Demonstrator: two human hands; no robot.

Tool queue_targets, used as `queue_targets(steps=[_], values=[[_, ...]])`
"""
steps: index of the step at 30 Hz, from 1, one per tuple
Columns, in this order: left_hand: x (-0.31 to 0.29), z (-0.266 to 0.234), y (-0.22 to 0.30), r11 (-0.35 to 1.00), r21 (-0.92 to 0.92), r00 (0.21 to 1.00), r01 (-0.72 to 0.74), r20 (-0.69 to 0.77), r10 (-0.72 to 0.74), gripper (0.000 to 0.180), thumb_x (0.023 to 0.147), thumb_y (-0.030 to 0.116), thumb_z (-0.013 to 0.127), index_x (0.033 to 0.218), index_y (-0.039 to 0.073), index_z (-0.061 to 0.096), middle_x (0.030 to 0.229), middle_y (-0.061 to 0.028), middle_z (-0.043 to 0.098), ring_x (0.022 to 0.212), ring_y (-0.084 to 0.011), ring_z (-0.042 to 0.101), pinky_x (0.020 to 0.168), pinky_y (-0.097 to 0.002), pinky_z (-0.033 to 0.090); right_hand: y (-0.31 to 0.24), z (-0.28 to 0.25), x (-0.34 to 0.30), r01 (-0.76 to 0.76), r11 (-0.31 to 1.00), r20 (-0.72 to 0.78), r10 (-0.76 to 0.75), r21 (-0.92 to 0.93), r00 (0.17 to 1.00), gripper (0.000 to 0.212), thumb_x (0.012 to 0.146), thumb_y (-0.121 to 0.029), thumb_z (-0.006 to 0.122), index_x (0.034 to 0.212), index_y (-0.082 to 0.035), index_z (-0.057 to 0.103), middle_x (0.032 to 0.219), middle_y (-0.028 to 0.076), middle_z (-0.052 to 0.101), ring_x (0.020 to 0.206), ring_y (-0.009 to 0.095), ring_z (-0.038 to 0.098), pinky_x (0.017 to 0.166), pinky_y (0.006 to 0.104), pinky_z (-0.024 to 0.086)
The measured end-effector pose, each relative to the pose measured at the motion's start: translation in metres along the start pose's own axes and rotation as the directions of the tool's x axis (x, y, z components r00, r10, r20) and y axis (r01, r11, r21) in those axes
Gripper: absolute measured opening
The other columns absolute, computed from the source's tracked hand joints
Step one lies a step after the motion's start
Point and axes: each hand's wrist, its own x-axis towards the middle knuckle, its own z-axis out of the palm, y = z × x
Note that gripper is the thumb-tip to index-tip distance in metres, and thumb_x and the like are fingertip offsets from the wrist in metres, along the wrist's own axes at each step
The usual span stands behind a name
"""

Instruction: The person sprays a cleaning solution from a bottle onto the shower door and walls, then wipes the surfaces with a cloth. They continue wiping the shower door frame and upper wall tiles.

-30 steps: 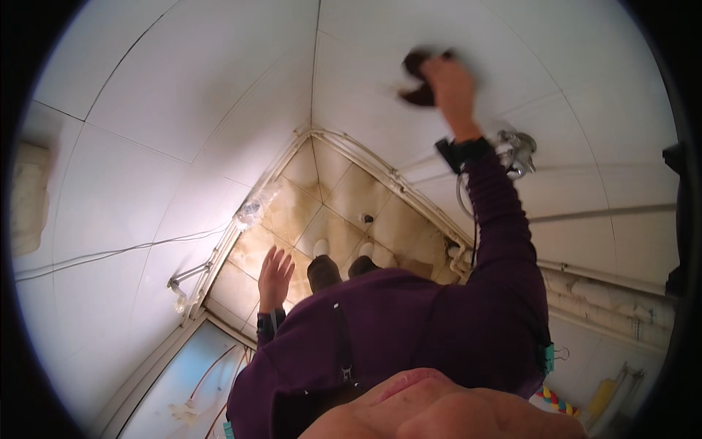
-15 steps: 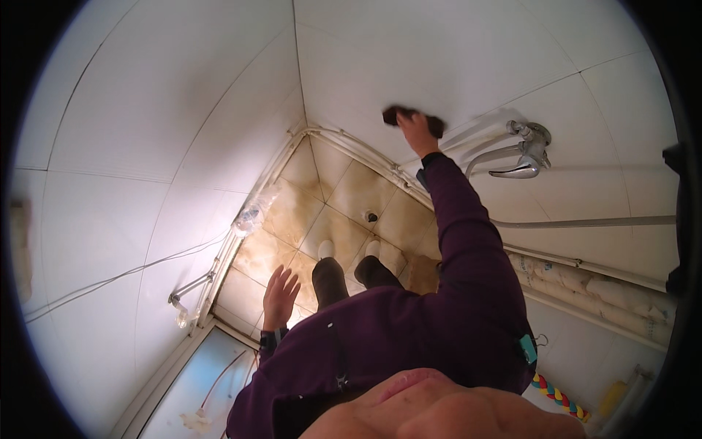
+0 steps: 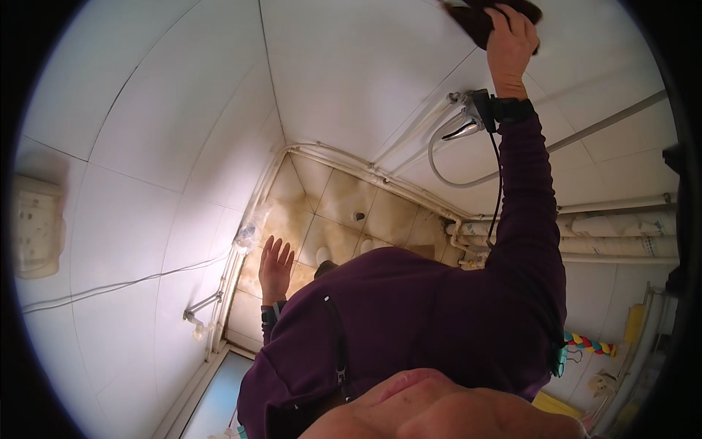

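— While raised high overhead, where exactly?
— Right hand point(image 3: 510, 45) up at the top edge of view, fingers curled and pinching a dark cloth point(image 3: 488, 16) flat against the white wall tile point(image 3: 351, 66). Black wrist strap point(image 3: 512, 110) just below, purple sleeve point(image 3: 528, 219) running down from it.

— And the other one?
— Left hand point(image 3: 275, 265) hanging low beside the body, grip spread, fingers splayed, holding nothing. Seen over the stained beige floor tiles point(image 3: 344, 201) far below; touching anything or not, cannot tell.

— Near the cloth?
— Chrome shower tap point(image 3: 468, 124) on the wall just below the wrist, with a looping silver hose point(image 3: 453, 179) and a thin black cable point(image 3: 498, 190) dropping alongside the sleeve.

— Elsewhere?
— White pipes point(image 3: 365, 172) following the corner where wall meets floor. Small floor drain point(image 3: 359, 216) among the tiles. Thin grey wire point(image 3: 117, 284) crossing the left wall, ending near a small tap fitting point(image 3: 199, 311). Off-white box fixture point(image 3: 35, 228) at the far left rim. Lagged pipes point(image 3: 621, 227) along the right wall, and a multicoloured braided rope point(image 3: 589, 344) low at right.
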Motion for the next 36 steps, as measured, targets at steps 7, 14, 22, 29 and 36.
queue_targets(steps=[7,14,22,29,36], values=[[0.005,-0.001,-0.005,0.997,0.025,0.997,0.069,-0.042,-0.068,0.051,0.093,0.026,0.046,0.138,0.01,0.028,0.137,-0.0123,0.034,0.123,-0.029,0.038,0.103,-0.0427,0.032,-0.133,0.07,-0.171,-0.345,0.938,0.396,0.33,-0.034,0.857,0.013,0.072,-0.014,0.055,0.085,-0.013,0.056,0.097,0.011,0.05,0.093,0.034,0.047,0.072,0.047,0.038],[-0.013,-0.007,0.002,0.99,0.068,0.985,0.122,-0.127,-0.113,0.05,0.093,0.022,0.047,0.138,0.01,0.028,0.138,-0.0135,0.032,0.126,-0.0294,0.035,0.102,-0.0419,0.032,-0.227,0.051,-0.246,-0.393,0.889,0.942,-0.109,0.235,0.317,0.011,0.083,-0.013,0.053,0.084,-0.01,0.064,0.089,0.01,0.056,0.088,0.03,0.053,0.073,0.0423,0.047],[-0.004,0.022,0.023,0.985,0.152,0.997,0.077,0.017,-0.08,0.047,0.094,0.024,0.045,0.136,0.007,0.032,0.131,-0.0127,0.041,0.117,-0.0264,0.045,0.097,-0.0395,0.038,-0.234,0.009,-0.166,-0.781,0.379,0.845,-0.417,0.496,0.334,0.03,0.069,-0.018,0.056,0.096,-0.006,0.062,0.093,0.019,0.062,0.089,0.036,0.058,0.079,0.0407,0.046],[0.031,0.091,0.01,0.892,0.429,0.962,-0.142,0.272,0.023,0.052,0.089,0.017,0.053,0.136,0.012,0.031,0.136,-0.0114,0.033,0.116,-0.0257,0.045,0.094,-0.039,0.041,-0.331,-0.072,-0.138,-0.902,0.09,0.775,-0.552,0.423,0.308,0.034,0.074,-0.031,0.059,0.092,-0.001,0.061,0.089,0.02,0.064,0.083,0.035,0.06,0.074,0.0396,0.047],[-0.01,0.083,0.001,0.811,0.549,0.956,-0.201,-0.07,0.284,0.037,0.09,0.025,0.053,0.123,0.01,0.046,0.113,-0.0066,0.053,0.101,-0.017,0.053,0.078,-0.033,0.05,-0.342,-0.12,-0.108,-0.925,-0.298,0.217,-0.944,-0.235,0.248,0.045,0.087,-0.016,0.054,0.126,0.002,0.042,0.112,0.009,0.057,0.096,0.015,0.055,0.08,0.0271,0.045]])
